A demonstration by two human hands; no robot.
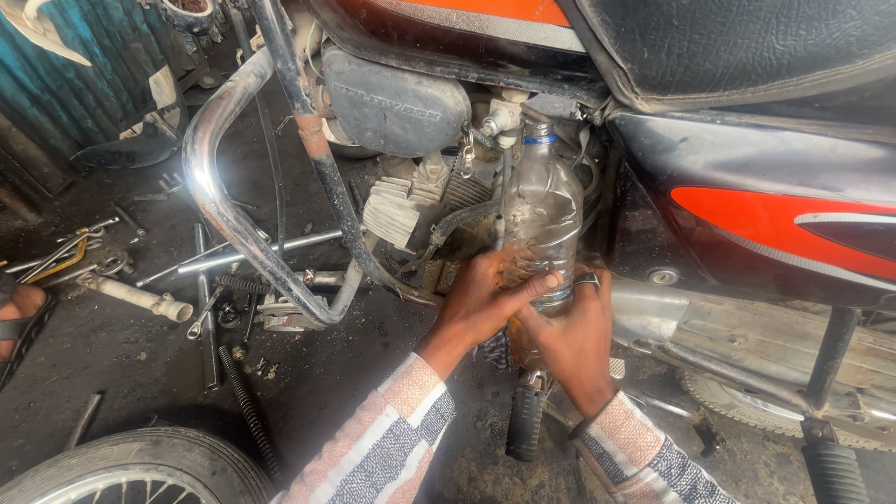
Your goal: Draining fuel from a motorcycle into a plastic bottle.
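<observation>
A clear plastic bottle [543, 201] with a blue neck ring stands upright against the motorcycle engine [411, 201], its mouth under a hose by the fuel tap. My left hand [481, 299] wraps the bottle's lower part from the left, thumb across its front. From the right, my right hand [569, 331] also grips the bottle's lower part; a ring shows on one finger. Both sleeves are striped. The bottle's base is hidden behind my hands.
A chrome crash guard [219, 201] curves at the left. Loose tools, springs and rods [201, 280] lie on the dirty floor. A tyre [140, 471] sits at the bottom left, footpegs [525, 420] below my hands, and another person's sandalled foot [17, 313] at the left edge.
</observation>
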